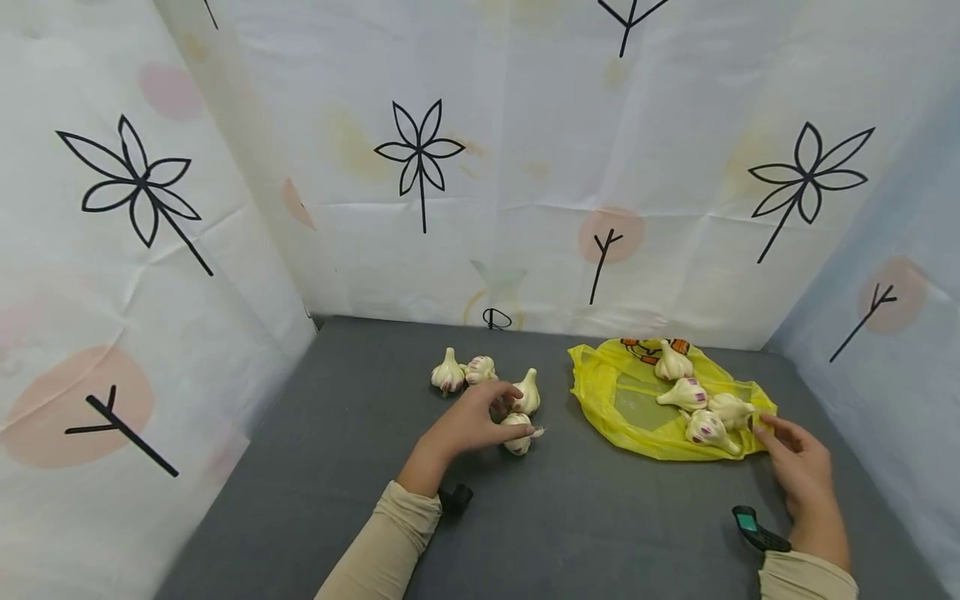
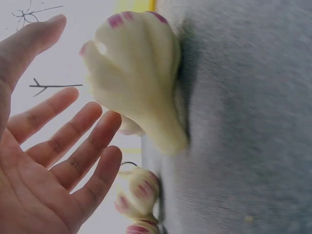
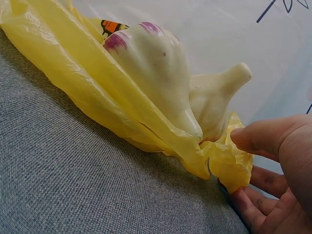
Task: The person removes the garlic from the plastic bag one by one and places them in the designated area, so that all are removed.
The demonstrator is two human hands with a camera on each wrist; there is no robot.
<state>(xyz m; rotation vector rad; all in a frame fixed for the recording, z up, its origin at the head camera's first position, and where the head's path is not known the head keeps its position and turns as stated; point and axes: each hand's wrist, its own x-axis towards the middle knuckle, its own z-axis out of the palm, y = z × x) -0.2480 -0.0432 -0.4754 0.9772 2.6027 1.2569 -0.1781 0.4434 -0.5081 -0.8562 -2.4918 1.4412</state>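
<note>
- The right hand (image 1: 798, 467) rests on the grey tabletop (image 1: 585, 517), thumb and fingers pinching the near corner of a yellow plastic bag (image 1: 637, 408).
- The left hand (image 1: 476, 421), fingers straight and spread, reaches over a garlic bulb (image 1: 517, 433), gripping nothing.
- 4 garlic bulbs (image 1: 701, 404) lie on the bag.
- 3 loose bulbs (image 1: 480, 375) sit beyond the left hand, near the patterned backdrop (image 1: 480, 167).

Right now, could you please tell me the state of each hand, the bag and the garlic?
Left hand: open, over a loose bulb.
Right hand: pinching the bag's edge.
Bag: lying flat, four bulbs on it.
Loose garlic: four bulbs on the grey table.
</note>
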